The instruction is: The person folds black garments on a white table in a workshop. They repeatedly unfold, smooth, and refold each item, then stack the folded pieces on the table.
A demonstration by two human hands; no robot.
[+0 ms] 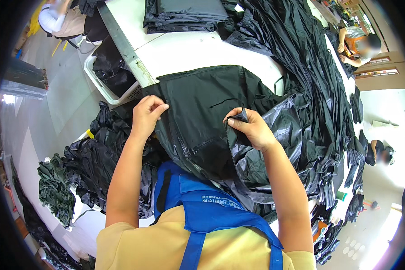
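Observation:
A black jacket (202,99) of thin, slightly shiny cloth lies spread at the table's near edge and hangs down toward my lap. My right hand (254,128) pinches the top corner of its zipper edge, folding the cloth up between thumb and fingers. From there the zipper (231,155) runs down toward me. My left hand (147,116) is closed at the jacket's left border, thumb and forefinger together on the edge; what lies between the fingertips is mostly hidden. A short dark slit or line crosses the panel between my hands.
A folded black stack (184,15) lies on the white table (184,51). Long black garments (297,58) heap along the right. A white basket (105,87) with black cloth stands left, near more black cloth (99,155) and a dark green bundle (56,186). Other people sit farther off.

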